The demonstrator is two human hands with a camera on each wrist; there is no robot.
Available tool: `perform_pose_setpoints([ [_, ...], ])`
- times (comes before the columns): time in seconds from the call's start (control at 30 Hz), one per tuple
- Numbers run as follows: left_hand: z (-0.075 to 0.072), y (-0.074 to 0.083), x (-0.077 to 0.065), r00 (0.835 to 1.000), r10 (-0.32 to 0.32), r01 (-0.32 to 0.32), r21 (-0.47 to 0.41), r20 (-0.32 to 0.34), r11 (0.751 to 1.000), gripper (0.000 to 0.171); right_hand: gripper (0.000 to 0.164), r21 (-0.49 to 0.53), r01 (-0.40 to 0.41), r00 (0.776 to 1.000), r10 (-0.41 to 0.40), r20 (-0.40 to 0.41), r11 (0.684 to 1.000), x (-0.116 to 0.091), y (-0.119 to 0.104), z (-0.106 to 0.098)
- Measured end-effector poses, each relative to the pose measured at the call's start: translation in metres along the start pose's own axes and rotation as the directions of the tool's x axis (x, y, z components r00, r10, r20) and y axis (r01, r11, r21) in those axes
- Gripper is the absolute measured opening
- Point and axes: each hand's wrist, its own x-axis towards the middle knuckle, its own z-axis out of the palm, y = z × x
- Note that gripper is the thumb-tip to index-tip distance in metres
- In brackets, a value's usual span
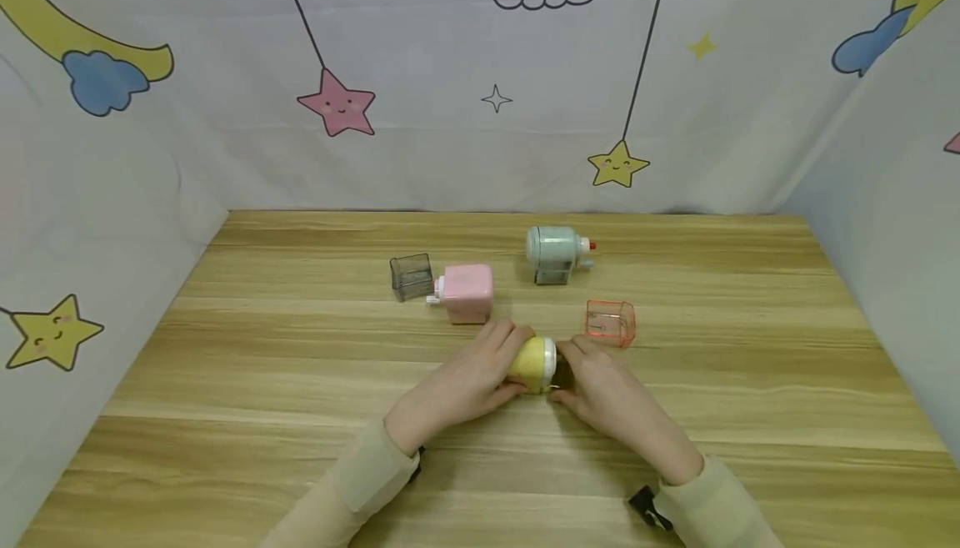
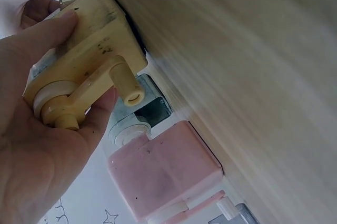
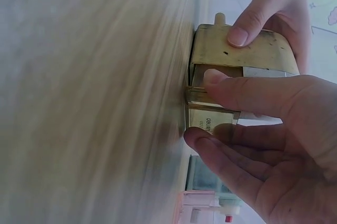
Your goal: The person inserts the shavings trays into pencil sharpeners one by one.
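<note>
A yellow crank pencil sharpener (image 1: 531,364) stands on the table between both hands. My left hand (image 1: 480,369) grips its body from the crank side, thumb on the near face; the crank (image 2: 126,84) shows in the left wrist view. On the opposite side my right hand (image 1: 603,385) pinches the sharpener's clear, brownish shavings drawer (image 3: 210,121) between thumb and fingers. In the right wrist view the drawer sticks partly out of the body. Most of the drawer is hidden by the right hand in the head view.
Behind the left hand stands a pink crank sharpener (image 1: 468,294), with a grey clear drawer (image 1: 411,277) beside it. A mint-green sharpener (image 1: 553,248) is farther back. A red-edged clear drawer (image 1: 610,323) lies just beyond the right hand. White printed cloth (image 1: 450,164) walls the table's back.
</note>
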Motion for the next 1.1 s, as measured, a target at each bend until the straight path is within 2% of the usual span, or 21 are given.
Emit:
perform_pose_setpoints([
  [0.2,0.0009,-0.0009,-0.0003,1.000,0.000,0.000,0.005,0.000,1.000,0.063,0.052,0.033,-0.018,1.000,0.018,-0.006,0.999,0.0017,-0.0015,0.0011],
  [0.5,0.0000,-0.0004,0.0000,1.000,-0.010,0.010,-0.008,0.013,1.000,0.064,0.060,0.153,-0.102,0.995,0.101,0.013,0.983,0.0030,0.0018,0.0034],
  [1.1,-0.0006,-0.0001,-0.0002,1.000,0.000,0.000,-0.012,0.012,1.000,0.065,0.056,0.131,-0.118,0.993,0.115,0.030,0.984,0.0074,-0.0021,0.0038],
])
